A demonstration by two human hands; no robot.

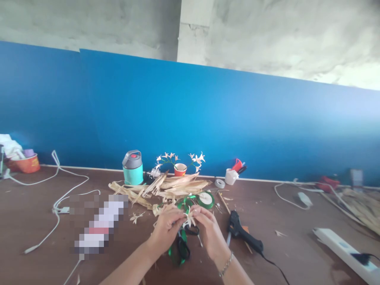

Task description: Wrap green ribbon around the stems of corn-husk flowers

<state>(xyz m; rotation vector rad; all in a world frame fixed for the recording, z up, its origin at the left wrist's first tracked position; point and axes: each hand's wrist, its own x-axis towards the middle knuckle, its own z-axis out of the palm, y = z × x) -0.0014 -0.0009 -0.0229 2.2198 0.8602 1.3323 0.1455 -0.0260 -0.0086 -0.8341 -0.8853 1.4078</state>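
Observation:
Between the fingertips of both hands is a small cream-white flower [190, 219] with pointed petals, apparently made of dried husk. My left hand [170, 222] pinches it from the left side. My right hand [204, 225] grips it from the right, a bracelet on that wrist. Beneath the hands lie dark-handled scissors [183, 247] and some green ribbon [173, 255], partly hidden. Just beyond is a green ribbon spool [206, 199]. A loose flower [136, 217] rests on the table to the left of my left hand.
Dried husks [184, 185] are heaped ahead, before a paper cup [180, 170] holding flower sprays. A teal flask [133, 168] stands left of them. A black glue gun [245, 233] lies right, with its cord trailing forward. A white power strip [347, 253] sits far right; white cables [71, 184] cross the left.

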